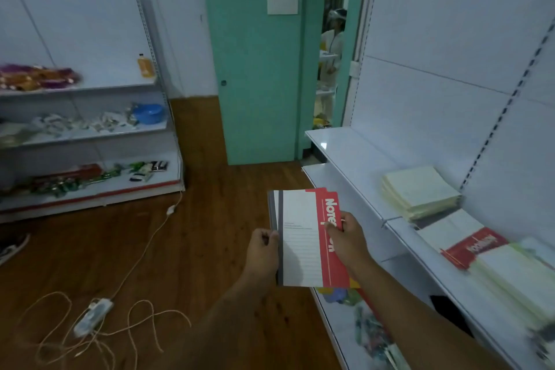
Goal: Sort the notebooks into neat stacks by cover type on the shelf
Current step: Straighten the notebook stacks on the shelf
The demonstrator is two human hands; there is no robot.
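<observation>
While both hands hold a small bunch of notebooks [303, 237] in the air over the floor [195, 249], just off the front edge of the right shelf [354, 156], nothing in the bunch touches the shelf. Left hand [262, 249]: grip closed, fingers curled and pinching the grey spine edge of the bunch. Right hand [345, 242]: grip closed too, thumb on top, pinching the red band with white lettering. Top cover is white, lined, with a grey strip on the left and the red band on the right; at least two red corners fan out behind it.

On the shelf: pale stack [420, 192] sits toward the back, near the slotted upright. Nearer along the shelf, a red notebook [474, 246] lies at the front edge, partly over a white cover. Beside it toward the near end, a second pale pile [516, 276], blurred. A lower shelf level holds colourful items, too blurred to tell.

Elsewhere: a left shelf unit [90, 135] with a blue bowl [148, 112], an orange bottle [145, 66] and mixed packets. Power strip [93, 315] and loose cords lie on the floor. Green door [255, 69] with a paper sheet [282, 0] on it; a person [332, 45] stands in the doorway beyond.
</observation>
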